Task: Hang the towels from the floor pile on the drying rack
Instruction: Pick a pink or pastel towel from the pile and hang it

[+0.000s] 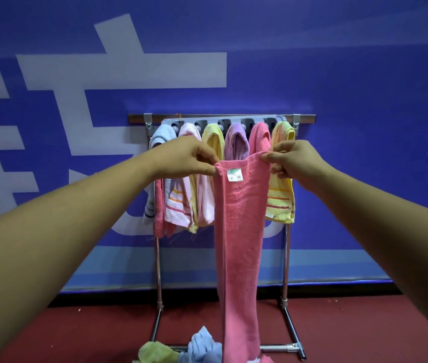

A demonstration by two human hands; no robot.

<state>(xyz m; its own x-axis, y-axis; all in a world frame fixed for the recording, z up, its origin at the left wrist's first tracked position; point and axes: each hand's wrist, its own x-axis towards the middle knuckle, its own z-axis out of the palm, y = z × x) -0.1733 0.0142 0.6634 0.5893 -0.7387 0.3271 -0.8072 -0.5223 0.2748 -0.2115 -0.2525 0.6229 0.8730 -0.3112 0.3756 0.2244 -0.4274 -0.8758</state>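
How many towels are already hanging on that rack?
6, left to right on the rack: pale blue, light pink, yellow, purple, deep pink, striped yellow. The held towel covers part of the row, so more may be hidden.

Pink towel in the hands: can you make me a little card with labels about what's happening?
held thing: long pink terry towel, hanging straight down
left hand: pinches one top corner
right hand: pinches the other top corner
label: small white tag near the top edge
metal drying rack: small colourful towels hung in a row
floor pile: light blue and yellow-green towels
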